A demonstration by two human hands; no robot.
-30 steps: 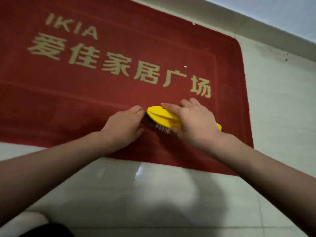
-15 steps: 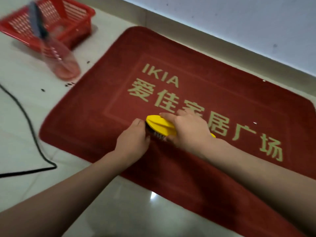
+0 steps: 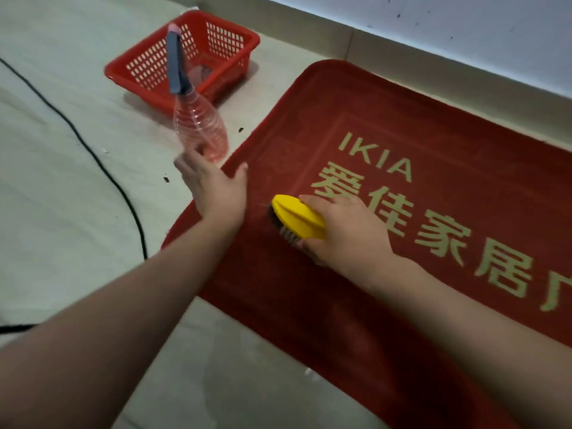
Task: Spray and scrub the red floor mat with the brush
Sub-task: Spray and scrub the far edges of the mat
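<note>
Right hand (image 3: pixel 346 233) is gripping the yellow brush (image 3: pixel 298 216) on the "IKIA 爱佳家居" mat (image 3: pixel 402 119). Left hand (image 3: pixel 213 188) is hovering, fingers spread, by the spray bottle (image 3: pixel 198 125).

On the red floor mat (image 3: pixel 402 119) the word "IKIA" (image 3: pixel 376 161) is printed in pale, yellowish capital letters, set inside a thin rectangular border line. Beneath it, a row of larger Chinese characters (image 3: pixel 442 239) is printed in the same pale colour and can be read as 爱佳家居. A fifth character is cut off by the right edge of the view and can only be taken as 广.
</note>
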